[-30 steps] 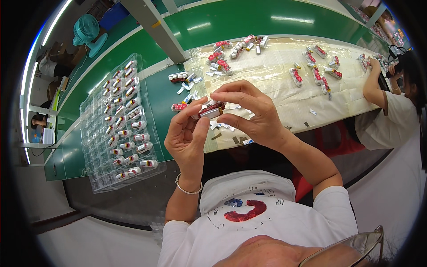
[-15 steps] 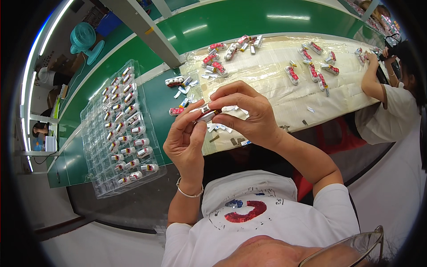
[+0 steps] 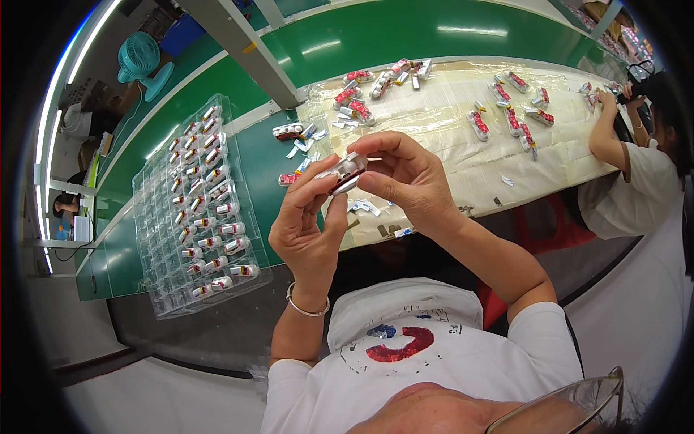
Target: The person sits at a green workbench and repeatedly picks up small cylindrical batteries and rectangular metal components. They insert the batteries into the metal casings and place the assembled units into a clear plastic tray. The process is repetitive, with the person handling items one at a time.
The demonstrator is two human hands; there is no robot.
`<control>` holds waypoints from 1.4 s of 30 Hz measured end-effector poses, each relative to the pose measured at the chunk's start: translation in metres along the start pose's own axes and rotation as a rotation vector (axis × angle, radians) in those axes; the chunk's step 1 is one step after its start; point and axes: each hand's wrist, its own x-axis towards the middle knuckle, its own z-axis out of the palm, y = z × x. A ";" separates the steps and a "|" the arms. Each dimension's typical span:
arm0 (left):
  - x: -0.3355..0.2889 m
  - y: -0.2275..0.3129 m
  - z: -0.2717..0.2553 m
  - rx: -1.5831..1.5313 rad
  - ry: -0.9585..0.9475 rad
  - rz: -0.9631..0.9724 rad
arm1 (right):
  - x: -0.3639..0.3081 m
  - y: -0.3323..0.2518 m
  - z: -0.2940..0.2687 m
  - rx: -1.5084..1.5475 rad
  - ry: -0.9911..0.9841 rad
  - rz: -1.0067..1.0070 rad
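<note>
In front of my chest, both hands hold up one small white-and-dark-red piece (image 3: 348,168), which looks like a toy vehicle with a silver strip along its side. My left hand (image 3: 307,217) pinches its left end between thumb and fingers. At the other end, my right hand (image 3: 410,181) grips it with the thumb below and the fingers curled over the top. The fingers cover part of the piece. Just beyond my left fingers lie another white-and-dark piece (image 3: 288,132) and a red-and-white one (image 3: 288,179), with small white-and-blue slips (image 3: 298,150) scattered beside them.
To the left stands a clear plastic tray (image 3: 163,217) partly filled with similar pieces. Red-and-white pieces lie in a group (image 3: 361,110) ahead and another (image 3: 510,116) to the right on the taped table covering (image 3: 426,145). A metal post (image 3: 246,50) rises ahead. A co-worker (image 3: 636,159) sits at right.
The held piece has tilted, its right end turning up, and now shows more of its white side. My right fingers have shifted upward around it; both hands have moved slightly right.
</note>
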 end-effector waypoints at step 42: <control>0.014 -0.023 -0.021 -0.524 0.076 -0.397 | 0.007 0.019 0.003 -0.067 0.024 0.089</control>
